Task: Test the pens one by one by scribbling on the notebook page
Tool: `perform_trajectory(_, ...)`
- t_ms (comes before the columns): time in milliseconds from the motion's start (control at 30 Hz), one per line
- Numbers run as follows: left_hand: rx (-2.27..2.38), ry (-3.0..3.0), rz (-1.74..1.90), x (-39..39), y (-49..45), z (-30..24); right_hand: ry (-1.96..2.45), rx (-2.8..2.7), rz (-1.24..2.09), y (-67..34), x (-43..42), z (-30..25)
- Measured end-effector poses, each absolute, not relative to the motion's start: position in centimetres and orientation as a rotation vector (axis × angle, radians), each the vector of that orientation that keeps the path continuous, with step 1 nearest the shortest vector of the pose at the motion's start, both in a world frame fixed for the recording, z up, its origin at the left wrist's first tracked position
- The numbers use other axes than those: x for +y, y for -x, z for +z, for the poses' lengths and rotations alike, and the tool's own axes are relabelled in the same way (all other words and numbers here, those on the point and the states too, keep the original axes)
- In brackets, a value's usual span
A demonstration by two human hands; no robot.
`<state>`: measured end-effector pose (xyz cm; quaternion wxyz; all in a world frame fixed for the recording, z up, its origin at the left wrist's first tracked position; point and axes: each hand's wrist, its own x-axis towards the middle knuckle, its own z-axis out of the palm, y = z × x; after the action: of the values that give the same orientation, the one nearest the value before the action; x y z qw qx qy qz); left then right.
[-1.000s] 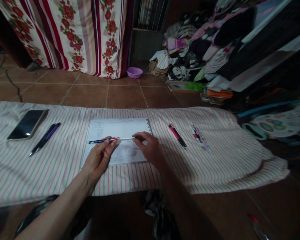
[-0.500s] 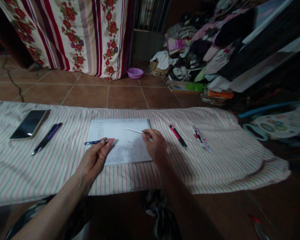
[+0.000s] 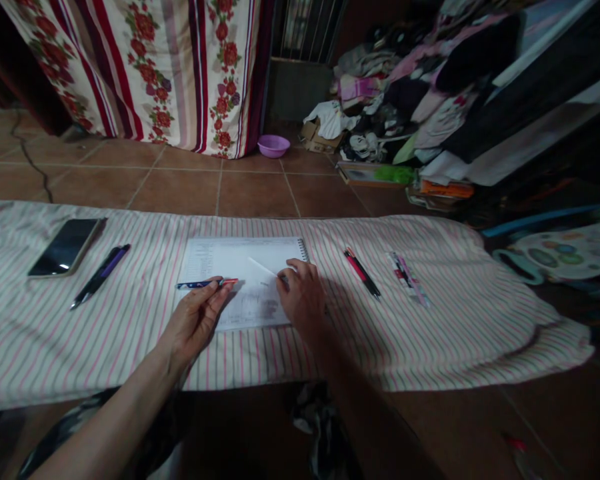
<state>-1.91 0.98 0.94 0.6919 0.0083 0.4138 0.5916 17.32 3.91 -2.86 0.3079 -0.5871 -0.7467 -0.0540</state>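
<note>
My left hand (image 3: pixel 196 323) pinches a dark blue patterned pen (image 3: pixel 192 285) with a red end pointing right, above the left part of a spiral notebook (image 3: pixel 230 255). Over the notebook's right side, my right hand (image 3: pixel 304 297) has its thumb and fingertips closed on a thin white stick (image 3: pixel 261 267), which slants up to the left; it may be a pen refill, but its kind is unclear. Faint print or writing shows on the page. Part of the notebook's lower edge is hidden by my hands.
On the striped cloth (image 3: pixel 460 320), a phone (image 3: pixel 65 248) and dark pens (image 3: pixel 99 277) lie at left. Red and black pens (image 3: pixel 362 273) and clear pink-toned pens (image 3: pixel 409 279) lie at right. A purple basin (image 3: pixel 273 146) stands on the floor beyond, near piled clothes (image 3: pixel 410 93).
My right hand has shifted slightly left and down, and the white stick now slants more steeply. The left hand keeps its pinch on the pen; the whole view has drifted slightly.
</note>
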Motion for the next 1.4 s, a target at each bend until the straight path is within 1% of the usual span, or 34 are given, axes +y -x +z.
perform_trajectory(167,0.915,-0.02,1.329,1.0,1.7,0.7,1.484,-1.915,-0.058,-16.9,3.9,-2.2)
perform_trajectory(400,0.919,-0.039,1.292,0.9,0.9,0.3,1.196,-1.931,0.336,-15.0,3.0,-1.4)
perform_trajectory(567,0.865,-0.141,1.185,0.6,0.4,0.1,1.031,-1.983,0.381,-14.2,2.7,-0.8)
perform_trajectory(633,0.883,-0.19,1.146,0.4,0.2,0.3,1.037,-1.926,0.402,-14.3,2.7,-0.6)
perform_trajectory(733,0.982,-0.38,1.099,-0.3,0.1,0.3,1.161,-1.717,0.48,-14.9,2.9,-0.3)
perform_trajectory(833,1.104,-0.615,1.205,-1.3,0.3,0.2,1.215,-1.667,0.476,-15.7,3.0,0.2)
perform_trajectory(867,1.162,-0.67,1.294,-1.5,0.5,0.1,1.204,-1.715,0.449,-15.9,3.0,0.3)
perform_trajectory(967,1.239,-0.813,1.414,-1.8,1.2,0.1,1.146,-1.879,0.4,-16.1,2.7,0.7)
perform_trajectory(1033,1.227,-0.886,1.441,-1.6,1.5,0.0,1.123,-1.944,0.408,-15.9,2.4,0.8)
perform_trajectory(1100,1.205,-0.961,1.394,-1.3,1.7,-0.2,1.088,-1.985,0.435,-15.5,2.0,0.8)
perform_trajectory(1267,1.252,-1.027,1.24,-1.8,1.8,-1.2,0.96,-1.922,0.63,-14.4,1.5,0.6)
perform_trajectory(1400,1.277,-1.017,1.378,-2.5,1.5,-1.5,0.86,-1.831,0.854,-14.3,1.3,1.1)
